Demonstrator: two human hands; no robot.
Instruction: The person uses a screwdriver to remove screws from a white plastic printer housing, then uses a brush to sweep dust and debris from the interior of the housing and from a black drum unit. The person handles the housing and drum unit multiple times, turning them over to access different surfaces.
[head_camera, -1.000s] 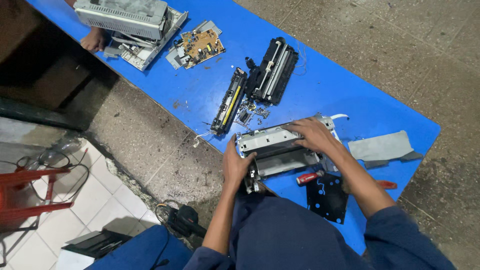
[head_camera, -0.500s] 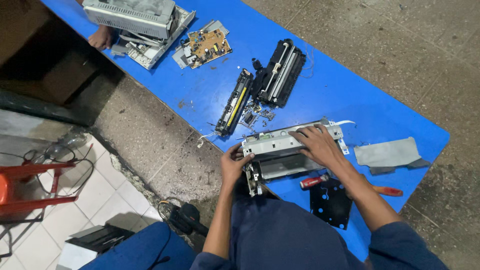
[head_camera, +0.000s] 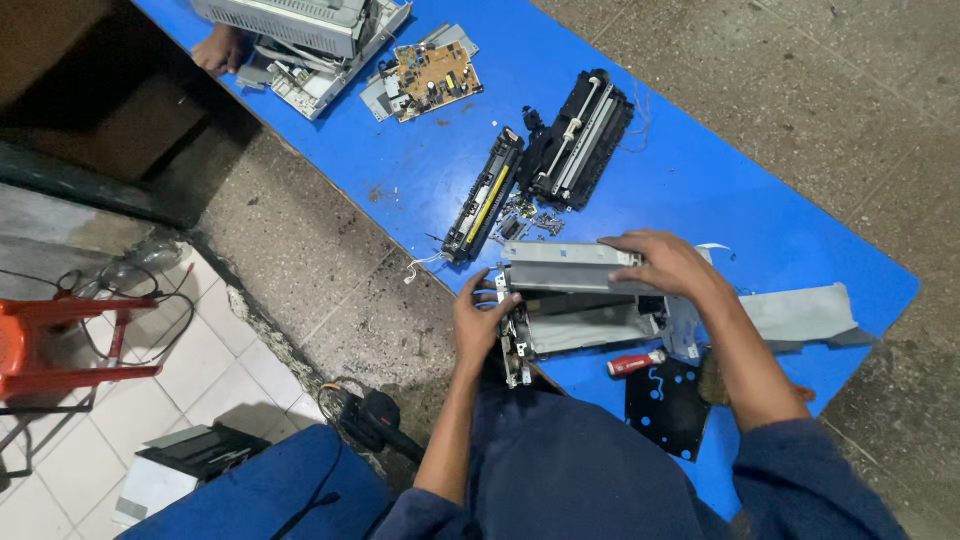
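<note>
Our left hand (head_camera: 480, 325) clamps the printer frame's (head_camera: 590, 300) left end at the worktop's (head_camera: 700, 190) near edge; our right hand (head_camera: 665, 265) lies flat along its length.

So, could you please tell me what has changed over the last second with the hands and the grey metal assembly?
The right hand slid from the grey metal assembly's right end to the middle of its top edge. The left hand kept its hold on the left end, fingers still hooked over it. The assembly stayed at the blue table's near edge. The red-handled tool, black plate and roller units did not move.
</note>
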